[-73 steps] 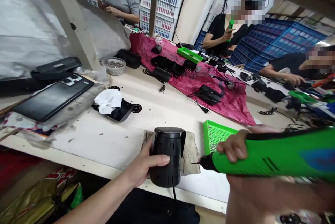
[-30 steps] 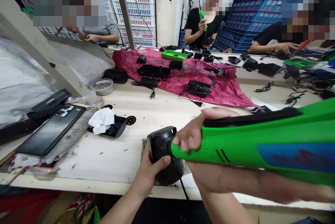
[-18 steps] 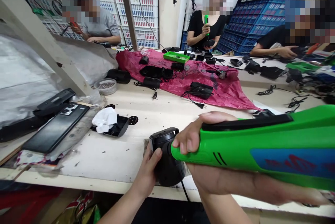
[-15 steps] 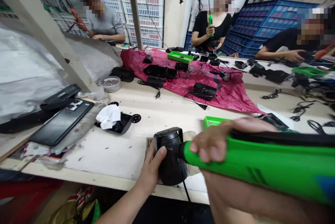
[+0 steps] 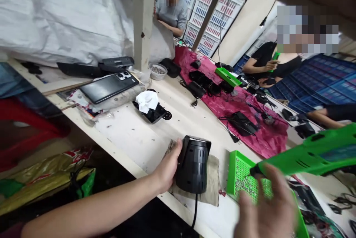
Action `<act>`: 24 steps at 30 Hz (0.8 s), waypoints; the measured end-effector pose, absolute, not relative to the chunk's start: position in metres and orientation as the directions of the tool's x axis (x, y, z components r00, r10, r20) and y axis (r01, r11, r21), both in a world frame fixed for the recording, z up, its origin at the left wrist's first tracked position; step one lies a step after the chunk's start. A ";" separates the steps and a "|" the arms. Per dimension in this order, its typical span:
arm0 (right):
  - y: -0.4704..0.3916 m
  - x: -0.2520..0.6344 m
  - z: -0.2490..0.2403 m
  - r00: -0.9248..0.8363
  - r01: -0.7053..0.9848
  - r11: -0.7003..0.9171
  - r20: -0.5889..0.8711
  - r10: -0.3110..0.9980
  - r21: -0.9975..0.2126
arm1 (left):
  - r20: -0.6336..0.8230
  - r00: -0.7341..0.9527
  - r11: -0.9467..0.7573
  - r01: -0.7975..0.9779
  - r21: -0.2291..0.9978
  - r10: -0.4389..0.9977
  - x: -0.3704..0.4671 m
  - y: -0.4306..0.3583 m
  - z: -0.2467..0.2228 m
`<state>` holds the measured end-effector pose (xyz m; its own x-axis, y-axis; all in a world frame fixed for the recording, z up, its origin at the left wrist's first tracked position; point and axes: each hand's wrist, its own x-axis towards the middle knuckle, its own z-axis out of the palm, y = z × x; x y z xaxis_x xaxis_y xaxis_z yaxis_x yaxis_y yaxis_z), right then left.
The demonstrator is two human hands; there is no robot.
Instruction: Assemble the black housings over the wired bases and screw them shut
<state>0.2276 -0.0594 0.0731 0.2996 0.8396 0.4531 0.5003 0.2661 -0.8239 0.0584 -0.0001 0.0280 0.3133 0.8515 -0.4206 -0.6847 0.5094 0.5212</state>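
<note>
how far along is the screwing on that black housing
Done: cannot tell how many screws are in; none show from this side. In hand: the left hand grips the black housing upright on a cloth pad, while the right hand has the green driver with its tip over the green tray of screws. Left: that driver is off the housing now.

Left hand point(image 5: 168, 165) fingers curled in a grip, right hand point(image 5: 268, 208) blurred, fingers spread

— Our right hand point(image 5: 267, 208) is motion-blurred beside the green tray point(image 5: 236, 164); we can't judge its grip.
— And our green screwdriver point(image 5: 311, 152) runs off the right edge, its tip blurred over that tray.
</note>
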 end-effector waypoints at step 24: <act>-0.045 0.167 0.043 0.250 0.343 -0.185 -0.100 0.963 -0.921 | -0.275 0.217 0.344 -0.724 0.598 0.936 0.057 -0.007 0.026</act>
<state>0.1667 -0.0446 0.0433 0.2503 0.9630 -0.1003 0.3434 -0.1851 -0.9208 0.0571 -0.0067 0.0261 0.2174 0.9365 -0.2751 -0.7242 0.3438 0.5978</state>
